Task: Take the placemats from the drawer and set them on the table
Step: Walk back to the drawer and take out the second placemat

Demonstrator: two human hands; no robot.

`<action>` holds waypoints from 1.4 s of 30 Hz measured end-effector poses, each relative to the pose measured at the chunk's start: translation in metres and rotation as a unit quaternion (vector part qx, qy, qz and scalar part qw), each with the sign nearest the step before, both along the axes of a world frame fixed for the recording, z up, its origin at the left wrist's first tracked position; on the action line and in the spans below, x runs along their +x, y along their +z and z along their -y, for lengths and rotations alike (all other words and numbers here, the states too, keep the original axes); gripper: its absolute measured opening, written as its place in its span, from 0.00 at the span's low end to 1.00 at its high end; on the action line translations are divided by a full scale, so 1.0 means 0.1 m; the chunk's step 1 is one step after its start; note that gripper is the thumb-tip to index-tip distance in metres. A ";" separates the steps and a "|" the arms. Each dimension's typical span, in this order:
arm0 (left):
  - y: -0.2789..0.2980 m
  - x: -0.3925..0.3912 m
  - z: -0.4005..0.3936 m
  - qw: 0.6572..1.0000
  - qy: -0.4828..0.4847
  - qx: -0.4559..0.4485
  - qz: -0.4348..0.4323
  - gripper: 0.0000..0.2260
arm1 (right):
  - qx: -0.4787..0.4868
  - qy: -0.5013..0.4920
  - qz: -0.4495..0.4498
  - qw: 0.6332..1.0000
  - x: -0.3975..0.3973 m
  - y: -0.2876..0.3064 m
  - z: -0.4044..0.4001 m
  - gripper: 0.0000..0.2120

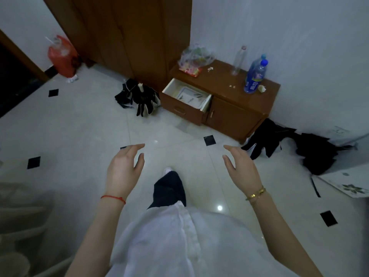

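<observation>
A low brown cabinet [235, 84] stands against the white wall ahead. Its left drawer [180, 108] is pulled out, and white placemats [190, 96] with dark leaf prints lie flat inside. My left hand [124, 166] and my right hand [239, 167] hover over the floor well short of the drawer, palms facing each other, fingers relaxed, holding nothing. At the right edge, a white surface [339, 176] carries a flower-printed mat [352, 188].
On the cabinet top stand two blue bottles [255, 76], a clear bottle [238, 59] and a plastic bag [194, 57]. Black cloth heaps [139, 96] [315, 150] lie on the tiled floor beside the cabinet. A red bag [61, 54] sits by the wooden door.
</observation>
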State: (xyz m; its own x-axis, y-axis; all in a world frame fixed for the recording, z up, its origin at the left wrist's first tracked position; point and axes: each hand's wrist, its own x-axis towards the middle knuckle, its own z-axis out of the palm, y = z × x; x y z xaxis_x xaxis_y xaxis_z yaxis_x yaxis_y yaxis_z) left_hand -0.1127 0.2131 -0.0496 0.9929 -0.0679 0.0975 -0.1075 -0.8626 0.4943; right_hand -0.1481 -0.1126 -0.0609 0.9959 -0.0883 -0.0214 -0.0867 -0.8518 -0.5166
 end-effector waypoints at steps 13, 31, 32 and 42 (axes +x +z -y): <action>0.17 3.15 0.12 0.994 -0.101 0.017 0.037 0.13 | 0.026 -0.082 0.008 0.996 2.65 0.07 -0.07 0.16; -0.22 5.79 0.95 0.987 -0.159 -0.003 0.005 0.14 | 0.007 -0.127 -0.014 0.992 4.95 -0.32 0.52 0.15; -0.26 5.89 0.96 0.986 -0.166 -0.004 -0.002 0.15 | 0.008 -0.135 -0.019 0.991 5.01 -0.36 0.51 0.15; -0.87 6.76 1.04 0.958 -0.282 0.010 -0.046 0.14 | 0.045 -0.258 -0.078 0.962 5.48 -1.06 0.29 0.15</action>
State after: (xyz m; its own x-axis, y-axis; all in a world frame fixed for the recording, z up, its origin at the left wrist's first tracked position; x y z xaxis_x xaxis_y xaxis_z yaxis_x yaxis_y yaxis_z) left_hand 0.5632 0.1091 -0.1369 0.8025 -0.5966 0.0047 -0.5155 -0.6895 0.5087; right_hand 0.3995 -0.1412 -0.1672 0.8043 -0.5602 -0.1984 -0.5682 -0.6272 -0.5327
